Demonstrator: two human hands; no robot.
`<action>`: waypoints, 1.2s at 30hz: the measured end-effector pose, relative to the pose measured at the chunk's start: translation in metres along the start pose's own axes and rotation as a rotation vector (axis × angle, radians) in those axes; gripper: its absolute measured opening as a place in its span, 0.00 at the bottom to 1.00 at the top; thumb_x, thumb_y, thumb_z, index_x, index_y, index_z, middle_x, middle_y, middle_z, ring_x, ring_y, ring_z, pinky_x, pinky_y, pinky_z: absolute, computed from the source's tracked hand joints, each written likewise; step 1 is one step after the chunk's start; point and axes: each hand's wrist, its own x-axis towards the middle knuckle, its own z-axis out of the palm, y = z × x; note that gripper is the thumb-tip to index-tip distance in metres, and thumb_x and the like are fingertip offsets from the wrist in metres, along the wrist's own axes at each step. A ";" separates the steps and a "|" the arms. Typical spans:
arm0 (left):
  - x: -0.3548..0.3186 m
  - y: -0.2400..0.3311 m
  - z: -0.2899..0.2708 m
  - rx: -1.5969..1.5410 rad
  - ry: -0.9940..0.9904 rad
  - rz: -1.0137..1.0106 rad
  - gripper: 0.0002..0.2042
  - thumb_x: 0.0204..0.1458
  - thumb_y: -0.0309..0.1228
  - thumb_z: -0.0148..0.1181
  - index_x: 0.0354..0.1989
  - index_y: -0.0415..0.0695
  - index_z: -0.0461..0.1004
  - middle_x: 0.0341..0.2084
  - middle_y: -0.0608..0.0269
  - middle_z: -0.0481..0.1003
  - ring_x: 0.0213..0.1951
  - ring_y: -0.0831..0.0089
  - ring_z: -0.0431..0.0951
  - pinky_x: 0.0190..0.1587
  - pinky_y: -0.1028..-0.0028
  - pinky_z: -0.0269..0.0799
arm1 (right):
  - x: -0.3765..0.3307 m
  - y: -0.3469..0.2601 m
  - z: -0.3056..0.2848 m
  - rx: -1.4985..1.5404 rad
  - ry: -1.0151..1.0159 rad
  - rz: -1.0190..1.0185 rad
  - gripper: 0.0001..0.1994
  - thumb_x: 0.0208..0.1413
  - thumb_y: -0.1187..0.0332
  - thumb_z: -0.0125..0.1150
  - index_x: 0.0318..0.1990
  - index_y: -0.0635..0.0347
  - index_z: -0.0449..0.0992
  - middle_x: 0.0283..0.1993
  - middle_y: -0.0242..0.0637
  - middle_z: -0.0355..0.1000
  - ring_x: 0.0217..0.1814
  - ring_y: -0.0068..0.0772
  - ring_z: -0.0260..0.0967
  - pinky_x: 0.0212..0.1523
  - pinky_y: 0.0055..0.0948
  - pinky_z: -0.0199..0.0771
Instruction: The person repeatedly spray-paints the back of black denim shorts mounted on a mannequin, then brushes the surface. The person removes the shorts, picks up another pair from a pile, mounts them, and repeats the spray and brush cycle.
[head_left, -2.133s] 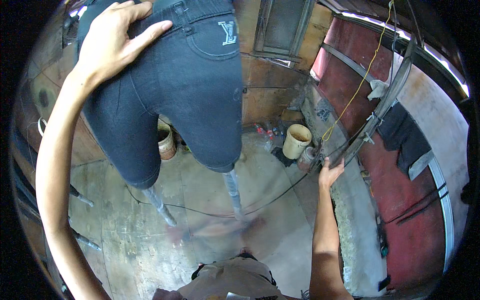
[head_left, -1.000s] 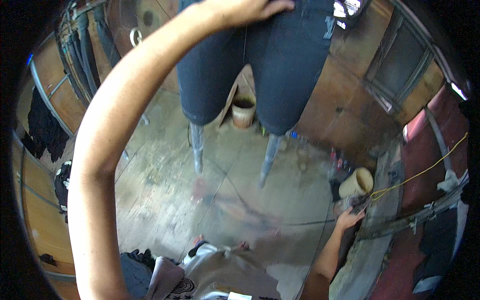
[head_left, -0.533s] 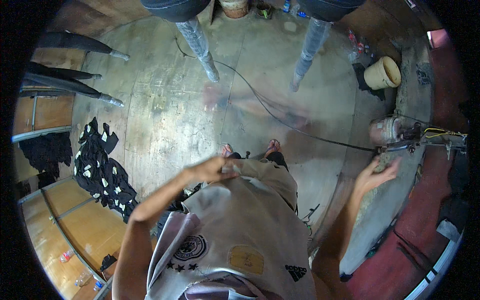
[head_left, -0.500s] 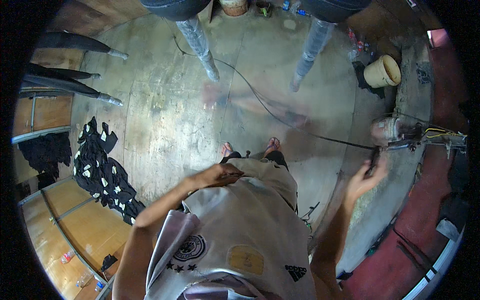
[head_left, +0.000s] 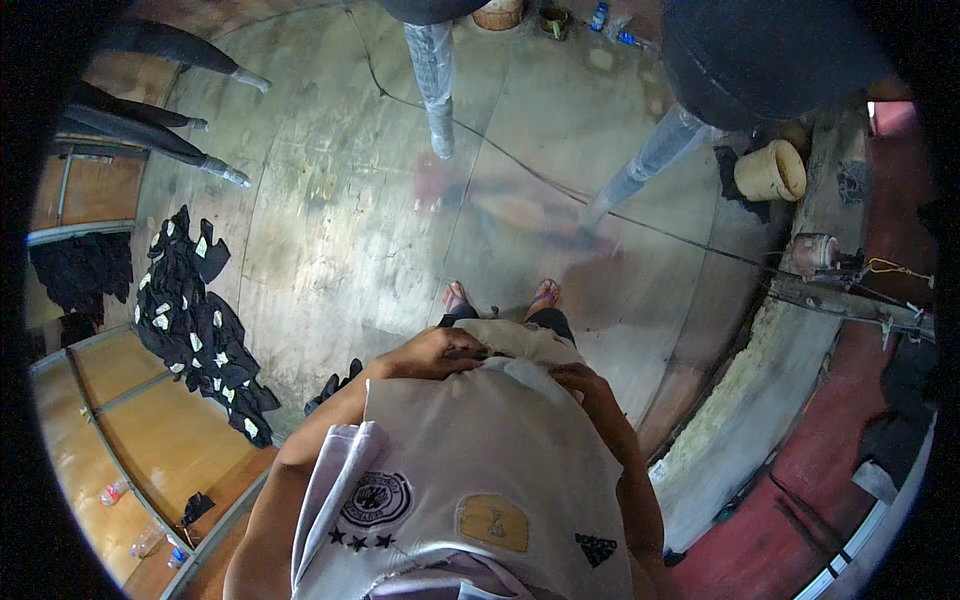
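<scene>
Both hands rest at the waist, against the lower front of the white shirt (head_left: 480,450). Left hand (head_left: 435,352) lies flat-curled on the hem (head_left: 500,345), fingers bent around a fold of the cloth; it looks like a light grasp, though the fingertips are partly hidden. Right hand (head_left: 585,385) presses on the shirt just beside it, fingers curved, nothing separate visible in it; cannot tell whether it pinches the cloth or only touches it.

Counts:
- Two feet (head_left: 500,297) in sandals, side by side on the concrete floor (head_left: 340,220), directly beyond the hem.
- Two transparent mannequin legs: one (head_left: 432,75) upper centre, one (head_left: 645,165) upper right, each with dark trousers (head_left: 770,60) above.
- Three more dark-clad mannequin legs (head_left: 160,100) slanting in at the upper left.
- One heap of black garments with white tags (head_left: 195,310) on the floor, left, well apart from the hands.
- One pale bucket (head_left: 770,170) at the right, near a rough kerb.
- One thin cable (head_left: 560,185) crossing the floor between the legs.
- Two or three plastic bottles (head_left: 125,515) on the wooden platform, lower left.

The shirt: white, short-sleeved, with a round black crest and four stars on one side of the chest, a gold patch in the middle, a small black mark on the other side. Pale lilac trim at the sleeve edge. The cloth bunches between the two hands.
</scene>
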 end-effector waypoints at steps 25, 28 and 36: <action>-0.161 -0.017 0.121 -0.260 0.895 -0.857 0.13 0.54 0.32 0.66 0.48 0.44 0.81 0.41 0.52 0.81 0.44 0.57 0.83 0.40 0.60 0.81 | -0.065 0.013 0.018 -0.061 0.133 0.230 0.17 0.55 0.72 0.63 0.53 0.49 0.81 0.52 0.41 0.78 0.50 0.42 0.79 0.48 0.37 0.79; -0.160 -0.015 0.118 -0.249 0.890 -0.855 0.13 0.54 0.32 0.66 0.48 0.45 0.81 0.41 0.52 0.81 0.43 0.57 0.83 0.39 0.60 0.81 | -0.063 0.012 0.016 -0.064 0.124 0.235 0.17 0.55 0.72 0.63 0.53 0.48 0.81 0.52 0.41 0.78 0.50 0.42 0.79 0.48 0.38 0.79; -0.158 -0.014 0.116 -0.233 0.864 -0.854 0.13 0.53 0.32 0.66 0.47 0.45 0.81 0.41 0.52 0.81 0.43 0.57 0.83 0.39 0.60 0.81 | -0.064 0.012 0.012 -0.075 0.130 0.276 0.17 0.56 0.71 0.62 0.53 0.46 0.81 0.51 0.40 0.78 0.49 0.42 0.79 0.47 0.39 0.79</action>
